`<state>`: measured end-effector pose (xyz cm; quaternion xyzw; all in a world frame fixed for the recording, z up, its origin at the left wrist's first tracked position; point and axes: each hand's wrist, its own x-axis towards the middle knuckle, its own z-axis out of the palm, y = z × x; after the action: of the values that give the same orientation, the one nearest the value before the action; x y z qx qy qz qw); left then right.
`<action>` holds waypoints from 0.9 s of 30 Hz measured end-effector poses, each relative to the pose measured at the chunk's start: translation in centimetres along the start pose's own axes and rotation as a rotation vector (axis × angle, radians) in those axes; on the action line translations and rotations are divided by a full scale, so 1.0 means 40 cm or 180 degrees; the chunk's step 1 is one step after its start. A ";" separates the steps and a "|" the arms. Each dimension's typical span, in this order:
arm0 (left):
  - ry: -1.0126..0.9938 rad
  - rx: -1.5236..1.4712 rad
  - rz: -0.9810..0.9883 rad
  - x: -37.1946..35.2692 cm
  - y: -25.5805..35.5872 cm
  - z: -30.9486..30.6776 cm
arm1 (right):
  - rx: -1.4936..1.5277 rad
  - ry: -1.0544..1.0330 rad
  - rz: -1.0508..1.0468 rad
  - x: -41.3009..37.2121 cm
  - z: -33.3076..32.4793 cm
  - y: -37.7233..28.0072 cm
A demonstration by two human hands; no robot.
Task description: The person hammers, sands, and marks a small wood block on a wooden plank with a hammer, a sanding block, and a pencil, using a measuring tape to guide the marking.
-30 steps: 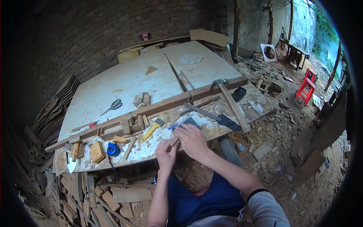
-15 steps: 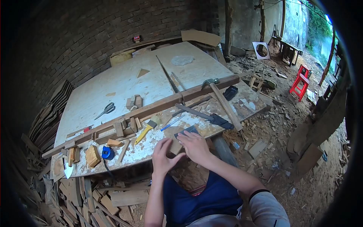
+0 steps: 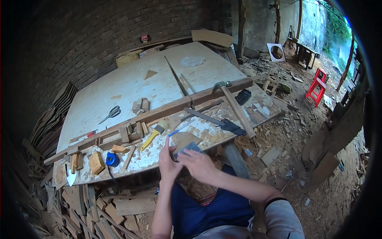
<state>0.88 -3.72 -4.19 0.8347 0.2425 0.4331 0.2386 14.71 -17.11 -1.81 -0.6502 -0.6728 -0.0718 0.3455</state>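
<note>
A rough carpentry workshop. Hammer (image 3: 237,108) and scissors (image 3: 110,114) lie on the plywood bench (image 3: 131,85); offcuts (image 3: 99,203) heap at seven o'clock, brick wall (image 3: 79,36) at eleven

The table (image 3: 131,85) is pale cream plywood, its near strip blotched white over tan. On that strip lie a brush (image 3: 150,139) with a yellow handle, a bright blue tape measure (image 3: 112,159) and a thin blue pen (image 3: 180,128). At the table's near edge the slab (image 3: 188,148) is dull blue-grey. Behind the table the brick wall (image 3: 79,40) is dark reddish brown. Past the table's right end a stool (image 3: 316,85) is vivid red. Below the table's near edge the shorts (image 3: 207,211) are navy.
</note>
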 end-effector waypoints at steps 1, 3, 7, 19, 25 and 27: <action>0.0001 0.0016 -0.0032 -0.001 0.002 -0.001 | 0.0062 -0.0146 0.0276 0.029 -0.025 0.030; -0.0002 0.0044 -0.0064 0.001 0.019 -0.001 | 0.0022 -0.0203 0.0434 0.039 -0.025 0.036; 0.0037 0.0055 -0.0084 -0.004 -0.008 0.009 | 0.0115 0.0020 -0.0119 0.006 0.010 -0.024; 0.0043 0.0181 -0.0036 0.012 0.034 -0.005 | 0.0308 0.0073 0.0309 0.064 -0.024 0.134; 0.0021 0.0199 0.0004 0.002 0.006 -0.003 | 0.0502 -0.0054 -0.0086 0.008 -0.014 0.019; 0.0037 0.0234 -0.0008 0.009 0.032 -0.005 | 0.0221 0.0038 0.0385 0.046 -0.026 0.105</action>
<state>1.17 -4.45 -3.08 0.8400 0.2608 0.4285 0.2069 19.13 -15.56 -1.49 -0.6768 -0.6324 -0.0314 0.3756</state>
